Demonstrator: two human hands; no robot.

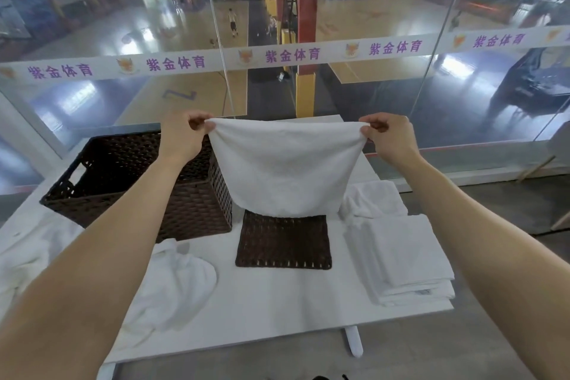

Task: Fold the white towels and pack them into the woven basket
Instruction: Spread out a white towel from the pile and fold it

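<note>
Head-worn view, forward and downward

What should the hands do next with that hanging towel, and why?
Probably bring the two corners together to fold the towel in half. The left hand and right hand each pinch a top corner, and it hangs spread wide above the woven mat, not folded small like the stack on the right.

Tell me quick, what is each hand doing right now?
Left hand: pinching one top corner of the white towel.
Right hand: pinching the towel's other top corner.
</note>
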